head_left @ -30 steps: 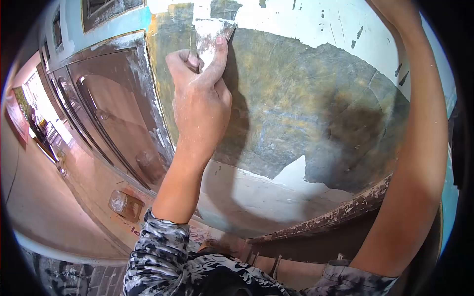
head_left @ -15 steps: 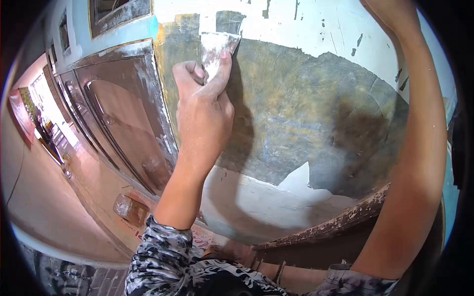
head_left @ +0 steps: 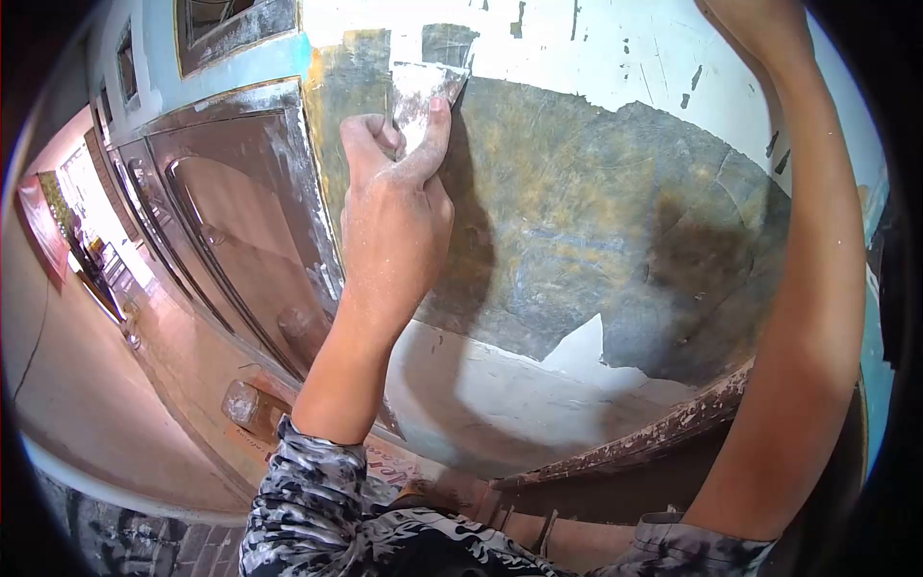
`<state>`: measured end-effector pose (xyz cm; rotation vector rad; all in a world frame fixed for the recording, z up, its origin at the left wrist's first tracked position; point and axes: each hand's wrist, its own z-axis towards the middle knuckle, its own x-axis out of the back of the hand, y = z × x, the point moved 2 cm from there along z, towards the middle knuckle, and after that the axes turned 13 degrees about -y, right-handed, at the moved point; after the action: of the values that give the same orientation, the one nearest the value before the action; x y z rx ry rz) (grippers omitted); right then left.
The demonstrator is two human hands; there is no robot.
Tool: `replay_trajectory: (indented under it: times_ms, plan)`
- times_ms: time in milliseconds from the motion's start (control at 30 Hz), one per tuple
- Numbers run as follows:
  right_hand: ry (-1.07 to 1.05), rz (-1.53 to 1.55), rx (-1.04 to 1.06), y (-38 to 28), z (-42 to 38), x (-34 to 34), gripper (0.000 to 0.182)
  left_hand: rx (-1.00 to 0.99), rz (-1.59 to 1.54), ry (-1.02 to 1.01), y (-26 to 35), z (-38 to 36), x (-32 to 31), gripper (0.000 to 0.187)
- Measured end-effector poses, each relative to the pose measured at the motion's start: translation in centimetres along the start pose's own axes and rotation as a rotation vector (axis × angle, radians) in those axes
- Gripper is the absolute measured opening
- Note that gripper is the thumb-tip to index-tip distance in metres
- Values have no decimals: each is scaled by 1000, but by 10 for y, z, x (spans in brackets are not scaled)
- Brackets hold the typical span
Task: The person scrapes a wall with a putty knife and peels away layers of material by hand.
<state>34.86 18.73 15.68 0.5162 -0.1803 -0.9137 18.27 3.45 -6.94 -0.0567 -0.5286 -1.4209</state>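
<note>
My left hand [head_left: 396, 207] is closed round a putty knife [head_left: 415, 91] whose wide blade is smeared with whitish dust or filler. One finger bends at the blade's left side while the thumb presses on its right. The blade's top edge touches the wall at the border between white coating [head_left: 558, 48] and a bare grey-green patch [head_left: 577, 192]. At the upper right, my right hand [head_left: 760, 24] is raised against or near the wall; its fingers lie outside the view.
To the left stands a brown panelled door [head_left: 240, 202] in a worn, paint-spotted frame. A container [head_left: 252, 406] rests on the floor below it. A chipped brown ledge [head_left: 663, 428] runs along the lower right of the wall. A jagged white piece of coating [head_left: 582, 351] borders the patch.
Hardly anything differs. The view has shifted very slightly, and the left forearm has moved a little left, with the putty knife staying at the same place on the wall.
</note>
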Motion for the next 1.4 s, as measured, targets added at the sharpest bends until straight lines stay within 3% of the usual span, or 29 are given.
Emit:
replay_trajectory:
  times_ms: [933, 1100, 1400]
  plan:
    - [2, 75, 0, -1, -5, 5, 44, -2, 82, -74, -2, 6, 4, 50]
    - [26, 52, -5, -4, -4, 6, 44, -32, 63, -12, 3, 16, 9, 50]
    - [-74, 11, -30, 9, 1, 1, 45, -31, 64, -1, 4, 20, 4, 47]
